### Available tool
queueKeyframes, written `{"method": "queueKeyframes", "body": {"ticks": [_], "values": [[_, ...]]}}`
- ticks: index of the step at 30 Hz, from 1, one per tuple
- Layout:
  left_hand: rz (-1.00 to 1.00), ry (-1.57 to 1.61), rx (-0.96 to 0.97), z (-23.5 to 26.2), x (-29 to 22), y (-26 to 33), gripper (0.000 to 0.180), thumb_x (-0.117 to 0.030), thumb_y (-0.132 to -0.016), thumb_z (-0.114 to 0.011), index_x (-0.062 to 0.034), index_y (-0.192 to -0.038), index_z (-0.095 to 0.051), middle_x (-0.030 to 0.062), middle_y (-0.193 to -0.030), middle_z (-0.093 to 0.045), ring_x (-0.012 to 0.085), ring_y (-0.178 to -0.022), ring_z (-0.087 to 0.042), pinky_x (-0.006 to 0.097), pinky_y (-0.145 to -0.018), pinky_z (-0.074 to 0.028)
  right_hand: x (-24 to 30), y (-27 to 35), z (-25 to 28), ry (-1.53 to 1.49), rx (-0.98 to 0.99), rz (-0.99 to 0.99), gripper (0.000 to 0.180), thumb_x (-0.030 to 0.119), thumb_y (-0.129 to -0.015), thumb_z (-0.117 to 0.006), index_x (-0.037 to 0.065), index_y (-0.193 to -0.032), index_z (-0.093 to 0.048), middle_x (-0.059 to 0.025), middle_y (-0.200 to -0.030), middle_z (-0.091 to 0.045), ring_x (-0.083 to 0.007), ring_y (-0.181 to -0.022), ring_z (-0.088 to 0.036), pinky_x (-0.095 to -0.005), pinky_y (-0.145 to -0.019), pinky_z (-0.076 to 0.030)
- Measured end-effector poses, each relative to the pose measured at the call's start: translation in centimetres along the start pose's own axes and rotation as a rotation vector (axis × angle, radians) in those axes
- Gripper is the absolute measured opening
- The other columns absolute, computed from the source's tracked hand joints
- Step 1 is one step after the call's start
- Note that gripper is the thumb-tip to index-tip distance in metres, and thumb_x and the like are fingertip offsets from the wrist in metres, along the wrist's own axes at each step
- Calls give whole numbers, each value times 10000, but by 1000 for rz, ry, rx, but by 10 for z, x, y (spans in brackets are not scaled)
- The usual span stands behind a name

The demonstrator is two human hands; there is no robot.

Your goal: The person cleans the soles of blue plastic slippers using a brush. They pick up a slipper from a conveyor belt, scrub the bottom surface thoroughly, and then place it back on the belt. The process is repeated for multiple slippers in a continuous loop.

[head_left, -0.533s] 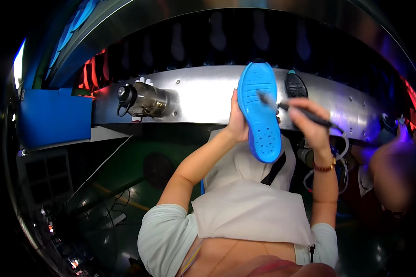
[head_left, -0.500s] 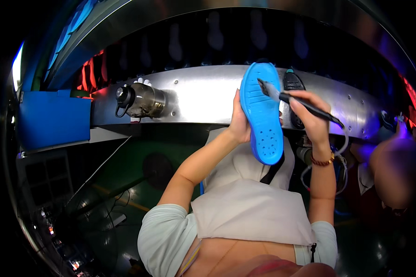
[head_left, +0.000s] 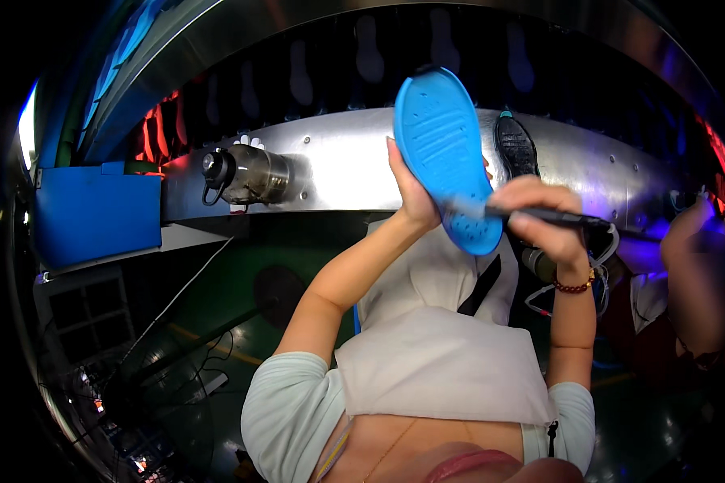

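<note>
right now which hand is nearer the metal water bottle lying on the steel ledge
Left. The left hand holds the blue shoe sole by its edge, a stretch of ledge right of the metal water bottle. The right hand, holding a dark brush, is beyond the sole, farther away.

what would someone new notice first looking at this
Most striking is the bright blue shoe sole, held upright at centre by the left hand. The right hand presses a dark brush against its lower end. Behind them runs a curved shiny metal counter with a metal flask lying on it at left and a black sole at right.
</note>
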State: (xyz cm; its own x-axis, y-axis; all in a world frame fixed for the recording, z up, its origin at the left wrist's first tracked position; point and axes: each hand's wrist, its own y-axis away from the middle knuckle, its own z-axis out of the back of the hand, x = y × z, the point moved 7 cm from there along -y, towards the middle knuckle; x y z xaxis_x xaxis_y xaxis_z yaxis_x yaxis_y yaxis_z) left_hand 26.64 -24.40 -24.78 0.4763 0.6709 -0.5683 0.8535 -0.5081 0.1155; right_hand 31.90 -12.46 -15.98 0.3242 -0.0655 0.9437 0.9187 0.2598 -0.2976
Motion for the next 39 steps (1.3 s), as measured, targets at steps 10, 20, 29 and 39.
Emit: {"method": "queueKeyframes", "body": {"ticks": [10,20,29,39], "values": [[-247,87,-35,3,-40,-12,1036,-829,-703,1,-15,-1108,-494,201,-848,-616,292,-729,-630,408,-668,-533,-8,14,13,173,-122,-87,228,-48,-668,-676,3,-891,-666,-124,-912,-673,-252,-919,-626,-345,-849,-486],[-207,51,35,4,-48,-16,1059,-845,-688,-9,-11,-1142,-477,211,-877,-616,299,-747,-628,416,-677,-532,-18,26,3,89,80,-58,199,-15,-706,-672,-13,-904,-654,-154,-967,-657,-271,-984,-588,-370,-879,-454],[-134,113,261,-41,-32,12,804,-657,-857,-252,-39,-1372,-288,196,-1313,-422,336,-1178,-461,479,-959,-412,-36,23,-17,-821,-283,-282,234,26,-831,-582,-55,-1049,-558,-198,-1041,-604,-245,-952,-608,-377,-842,-523],[449,-144,276,-8,-13,9,559,-385,-888,-448,-10,-1301,-412,201,-1159,-553,270,-949,-624,351,-752,-551,7,9,-13,48,243,-255,233,-21,-743,-659,8,-974,-650,-143,-984,-663,-189,-763,-662,-243,-662,-527]]}}
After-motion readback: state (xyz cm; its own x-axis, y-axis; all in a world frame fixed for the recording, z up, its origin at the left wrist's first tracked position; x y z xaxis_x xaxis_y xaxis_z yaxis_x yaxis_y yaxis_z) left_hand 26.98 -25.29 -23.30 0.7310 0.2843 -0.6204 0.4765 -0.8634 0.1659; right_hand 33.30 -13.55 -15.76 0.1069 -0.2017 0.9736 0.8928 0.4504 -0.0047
